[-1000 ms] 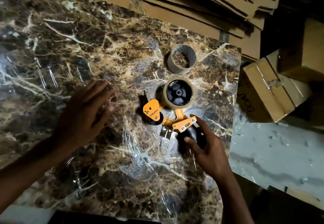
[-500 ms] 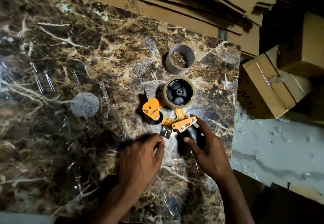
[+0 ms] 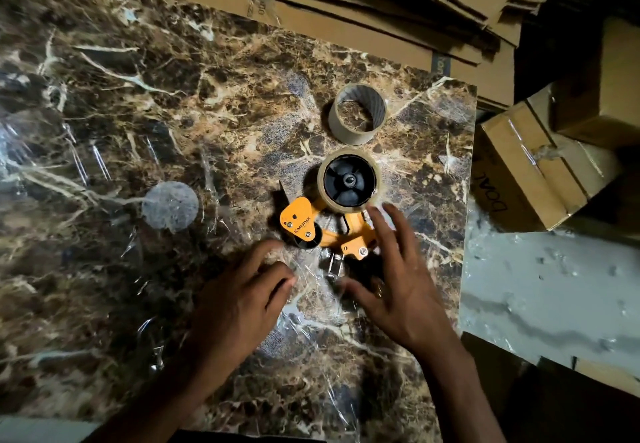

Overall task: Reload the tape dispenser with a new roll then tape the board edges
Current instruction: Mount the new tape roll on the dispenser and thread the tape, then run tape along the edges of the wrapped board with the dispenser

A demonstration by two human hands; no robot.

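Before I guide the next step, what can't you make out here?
Head view only:
- Dispenser handle: hidden under the right hand.
- Loose tape end from the roll: clear tape against the glossy board, too faint.
- Board's left and near edges: cut off by the frame.

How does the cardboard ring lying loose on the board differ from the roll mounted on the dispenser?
The loose ring is bare brown cardboard with nothing wound on it; the mounted roll carries a thin pale layer of tape. The loose ring's centre is open down to the marble-pattern board; the mounted roll is filled by the black hub of the orange dispenser. The ring stands free, farther from the person. Both are similar-sized rings, open end up.
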